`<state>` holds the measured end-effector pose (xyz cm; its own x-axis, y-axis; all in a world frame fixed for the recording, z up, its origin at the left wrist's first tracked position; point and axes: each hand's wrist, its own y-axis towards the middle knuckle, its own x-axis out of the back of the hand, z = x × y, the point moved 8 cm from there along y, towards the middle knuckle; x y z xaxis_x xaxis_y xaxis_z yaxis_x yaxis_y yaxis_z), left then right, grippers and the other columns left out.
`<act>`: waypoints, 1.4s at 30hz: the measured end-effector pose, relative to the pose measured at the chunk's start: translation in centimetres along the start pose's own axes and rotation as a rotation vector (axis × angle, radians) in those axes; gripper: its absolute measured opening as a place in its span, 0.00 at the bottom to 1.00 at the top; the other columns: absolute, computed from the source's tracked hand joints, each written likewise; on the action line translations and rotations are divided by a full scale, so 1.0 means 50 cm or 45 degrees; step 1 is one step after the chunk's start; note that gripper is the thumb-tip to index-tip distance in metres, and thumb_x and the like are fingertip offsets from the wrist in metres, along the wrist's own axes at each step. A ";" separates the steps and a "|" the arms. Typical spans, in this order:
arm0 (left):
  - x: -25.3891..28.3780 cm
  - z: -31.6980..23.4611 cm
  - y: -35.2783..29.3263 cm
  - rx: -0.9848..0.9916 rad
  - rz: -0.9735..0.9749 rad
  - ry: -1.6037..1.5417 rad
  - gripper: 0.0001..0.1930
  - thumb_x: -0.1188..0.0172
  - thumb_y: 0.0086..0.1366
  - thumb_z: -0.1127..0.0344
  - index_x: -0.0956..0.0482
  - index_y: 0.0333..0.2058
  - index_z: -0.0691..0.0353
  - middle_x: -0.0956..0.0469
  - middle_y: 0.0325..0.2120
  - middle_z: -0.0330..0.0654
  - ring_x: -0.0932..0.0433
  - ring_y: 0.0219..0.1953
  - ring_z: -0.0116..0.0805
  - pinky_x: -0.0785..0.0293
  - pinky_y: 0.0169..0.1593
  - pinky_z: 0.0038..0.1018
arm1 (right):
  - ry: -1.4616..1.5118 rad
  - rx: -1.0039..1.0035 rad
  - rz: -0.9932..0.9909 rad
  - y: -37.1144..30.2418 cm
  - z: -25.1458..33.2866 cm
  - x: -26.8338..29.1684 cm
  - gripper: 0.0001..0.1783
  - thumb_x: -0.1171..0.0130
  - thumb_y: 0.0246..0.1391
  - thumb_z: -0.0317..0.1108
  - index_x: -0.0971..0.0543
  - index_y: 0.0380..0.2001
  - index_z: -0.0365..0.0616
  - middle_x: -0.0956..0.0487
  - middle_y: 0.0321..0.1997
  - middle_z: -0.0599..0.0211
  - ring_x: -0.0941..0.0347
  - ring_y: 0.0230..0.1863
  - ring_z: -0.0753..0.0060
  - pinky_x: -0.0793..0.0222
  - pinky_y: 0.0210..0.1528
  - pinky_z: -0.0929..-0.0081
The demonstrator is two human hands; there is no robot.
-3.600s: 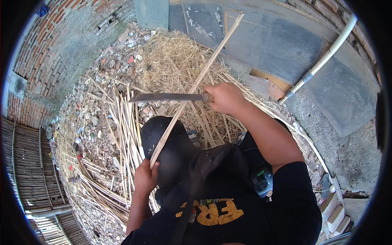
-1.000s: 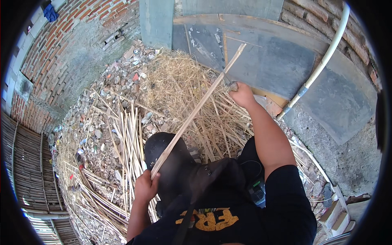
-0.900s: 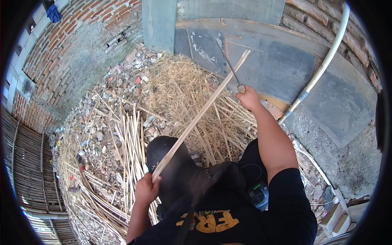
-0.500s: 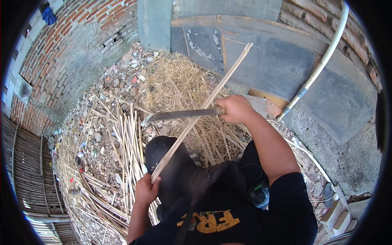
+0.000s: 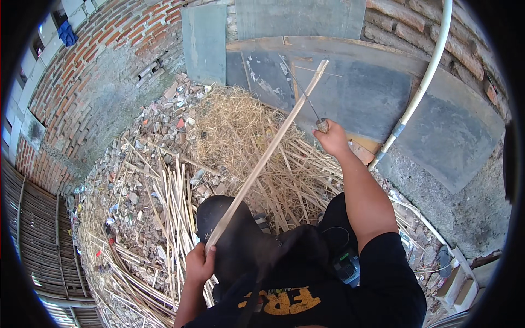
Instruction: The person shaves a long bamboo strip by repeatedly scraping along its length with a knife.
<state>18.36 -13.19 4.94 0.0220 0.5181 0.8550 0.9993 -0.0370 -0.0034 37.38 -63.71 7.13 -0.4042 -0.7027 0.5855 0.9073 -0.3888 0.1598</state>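
Note:
My left hand (image 5: pixel 199 265) is closed around the lower end of a long, pale bamboo strip (image 5: pixel 262 157), which slants up and away to the right over my left knee. In my right hand (image 5: pixel 332 141) I grip the handle of a machete (image 5: pixel 322 126). Its blade shows nearly edge-on as a thin dark line, pointing away and up to the left. In this view the blade crosses the upper part of the strip; whether they touch I cannot tell.
A pile of fine shavings (image 5: pixel 229 123) and split strips lies ahead of me. More cut strips (image 5: pixel 174 202) rest on rubble to my left. Grey boards (image 5: pixel 361 87) lean on the brick wall, beside a white pipe (image 5: pixel 424 98). A bamboo slat panel (image 5: pixel 41 229) stands far left.
My right hand has moved right and slightly nearer. The machete has swung from lying level across the strip to pointing away from me. The strip stays in my left hand.

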 end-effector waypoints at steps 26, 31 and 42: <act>0.048 0.002 -0.046 0.202 0.120 0.154 0.15 0.33 0.62 0.56 0.19 0.30 0.63 0.21 0.20 0.53 0.19 0.26 0.57 0.26 0.31 0.44 | -0.225 0.194 0.158 -0.010 0.041 -0.032 0.25 0.33 0.52 0.49 0.18 0.50 0.47 0.17 0.31 0.52 0.19 0.39 0.49 0.25 0.44 0.55; 0.050 -0.033 -0.043 0.169 0.150 0.259 0.14 0.36 0.65 0.58 0.19 0.35 0.67 0.21 0.21 0.55 0.17 0.29 0.56 0.25 0.34 0.43 | -0.255 0.225 0.244 -0.024 0.052 -0.044 0.25 0.33 0.52 0.49 0.18 0.49 0.46 0.18 0.30 0.52 0.19 0.38 0.49 0.25 0.43 0.55; 0.004 0.011 -0.041 0.202 0.225 0.123 0.24 0.43 0.70 0.48 0.24 0.27 0.68 0.23 0.18 0.58 0.21 0.27 0.63 0.28 0.31 0.47 | -0.523 0.569 0.694 -0.128 0.154 -0.154 0.15 0.33 0.48 0.43 0.18 0.38 0.50 0.18 0.31 0.55 0.20 0.38 0.48 0.25 0.42 0.52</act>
<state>16.34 -12.54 4.86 0.2011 0.4312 0.8796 0.9726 0.0188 -0.2315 35.61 -51.21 7.72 0.1034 -0.4162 0.9034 0.9597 0.2803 0.0193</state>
